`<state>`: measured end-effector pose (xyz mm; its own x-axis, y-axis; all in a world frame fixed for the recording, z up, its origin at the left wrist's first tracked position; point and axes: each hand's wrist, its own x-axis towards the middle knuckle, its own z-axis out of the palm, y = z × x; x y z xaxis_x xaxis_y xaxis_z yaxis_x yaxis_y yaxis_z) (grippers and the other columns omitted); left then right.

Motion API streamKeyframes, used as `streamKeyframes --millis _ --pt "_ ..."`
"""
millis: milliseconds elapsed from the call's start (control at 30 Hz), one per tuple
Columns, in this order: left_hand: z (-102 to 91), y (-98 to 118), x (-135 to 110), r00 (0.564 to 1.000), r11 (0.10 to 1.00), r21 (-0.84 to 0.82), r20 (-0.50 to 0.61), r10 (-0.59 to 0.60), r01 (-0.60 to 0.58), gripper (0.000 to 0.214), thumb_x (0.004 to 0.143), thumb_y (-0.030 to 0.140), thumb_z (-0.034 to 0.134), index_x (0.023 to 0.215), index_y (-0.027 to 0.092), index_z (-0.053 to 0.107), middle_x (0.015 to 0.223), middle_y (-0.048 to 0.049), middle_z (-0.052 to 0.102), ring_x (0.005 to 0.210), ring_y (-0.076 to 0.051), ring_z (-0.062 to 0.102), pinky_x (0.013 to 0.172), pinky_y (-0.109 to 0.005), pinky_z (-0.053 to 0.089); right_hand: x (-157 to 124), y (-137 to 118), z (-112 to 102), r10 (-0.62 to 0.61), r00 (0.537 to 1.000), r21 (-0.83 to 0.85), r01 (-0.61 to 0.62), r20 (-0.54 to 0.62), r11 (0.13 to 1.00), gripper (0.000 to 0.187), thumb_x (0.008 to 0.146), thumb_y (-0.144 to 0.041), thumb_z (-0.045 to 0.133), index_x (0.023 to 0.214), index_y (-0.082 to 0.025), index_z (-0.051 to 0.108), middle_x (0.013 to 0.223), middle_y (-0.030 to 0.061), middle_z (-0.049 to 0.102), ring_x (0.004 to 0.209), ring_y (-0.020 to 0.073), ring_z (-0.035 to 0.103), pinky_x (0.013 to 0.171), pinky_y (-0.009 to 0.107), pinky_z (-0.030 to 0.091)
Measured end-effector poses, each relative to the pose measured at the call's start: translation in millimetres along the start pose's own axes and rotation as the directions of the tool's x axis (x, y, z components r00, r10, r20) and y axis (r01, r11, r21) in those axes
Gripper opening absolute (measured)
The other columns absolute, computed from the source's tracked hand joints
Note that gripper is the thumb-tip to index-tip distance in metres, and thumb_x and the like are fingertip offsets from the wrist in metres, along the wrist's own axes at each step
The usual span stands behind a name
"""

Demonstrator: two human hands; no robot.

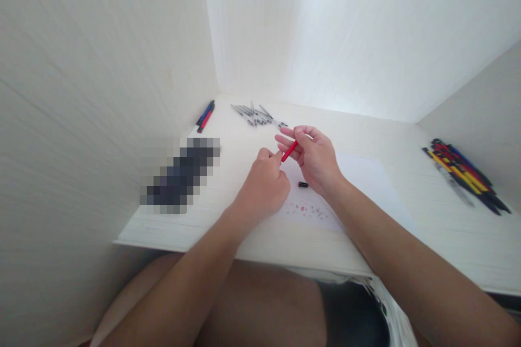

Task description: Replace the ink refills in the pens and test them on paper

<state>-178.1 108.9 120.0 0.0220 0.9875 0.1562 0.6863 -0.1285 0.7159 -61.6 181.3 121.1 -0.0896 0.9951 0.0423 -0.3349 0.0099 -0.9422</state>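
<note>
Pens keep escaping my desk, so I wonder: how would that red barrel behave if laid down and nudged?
The red barrel would probably roll, given its slim, tube-like shape. Its straight outline suggests it is stiff. It is likely light too, looking so slender in the right hand.

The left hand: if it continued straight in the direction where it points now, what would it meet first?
Probably the red pen barrel in the right hand. Its lower end appears right at the left hand's fingers; whether they already touch is unclear.
</note>
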Motion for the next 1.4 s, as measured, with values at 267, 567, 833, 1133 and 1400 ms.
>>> streamKeyframes --millis 267,567,833,1133,1400 --pt "-7.7 3.9 0.6 0.998 0.987 -0.154 -0.017 -0.052 0.049 0.047 0.088 -0.004 0.043 0.12 0.012 0.073 0.111 -0.0127 0.06 0.11 -0.022 0.061 0.107 -0.036 0.048 3.4 -0.6 -4.0 -0.025 0.999 -0.067 0.028 0.042 0.997 0.017 0.094 -0.034 0.076 0.09 -0.02 0.067 0.106 0.0093 0.081 0.093 0.0195 0.078 0.087 0.036 0.064" --pt "-12.2 3.7 2.0 0.963 0.803 -0.594 -0.184 -0.196 0.05 0.039 0.088 0.008 0.069 0.127 0.012 0.069 0.108 -0.0103 0.075 0.091 -0.019 0.073 0.086 -0.031 0.06 11.1 -5.9 -12.8 0.034 0.999 -0.159 -0.036 -0.014 0.987 0.014 0.096 -0.035 0.071 0.096 -0.021 0.071 0.104 0.0073 0.083 0.073 0.0127 0.073 0.056 0.022 0.051" --pt "-12.8 5.5 0.6 0.887 0.533 -0.846 -0.225 -0.404 0.028 0.049 0.087 0.018 0.08 0.133 0.013 0.063 0.109 -0.0105 0.077 0.097 -0.019 0.075 0.095 -0.035 0.062 9.3 -14.7 -14.0 0.017 0.996 -0.111 -0.007 0.088 0.994 0.021 0.096 -0.042 0.074 0.103 -0.022 0.072 0.108 0.0073 0.083 0.082 0.0158 0.078 0.053 0.021 0.052" --pt "-10.7 -1.5 6.7 0.855 0.227 -0.958 -0.262 -0.449 -0.174 0.053 0.084 0.013 0.083 0.133 0.011 0.062 0.107 -0.0116 0.077 0.107 -0.02 0.076 0.107 -0.037 0.059 7.0 -19.0 -15.2 -0.021 0.967 -0.092 0.046 0.255 0.995 0.035 0.083 -0.046 0.087 0.103 -0.022 0.071 0.109 0.0062 0.082 0.08 0.0167 0.08 0.057 0.022 0.057" --pt "-7.1 -2.3 7.1 0.851 0.298 -0.94 -0.288 -0.439 -0.164 0.054 0.084 0.021 0.087 0.132 0.014 0.066 0.108 -0.0115 0.078 0.108 -0.021 0.076 0.104 -0.037 0.061 9.8 -16.9 -19.2 -0.066 0.964 -0.124 0.101 0.258 0.987 0.041 0.082 -0.055 0.086 0.102 -0.022 0.069 0.107 0.006 0.082 0.076 0.0164 0.079 0.056 0.023 0.056"
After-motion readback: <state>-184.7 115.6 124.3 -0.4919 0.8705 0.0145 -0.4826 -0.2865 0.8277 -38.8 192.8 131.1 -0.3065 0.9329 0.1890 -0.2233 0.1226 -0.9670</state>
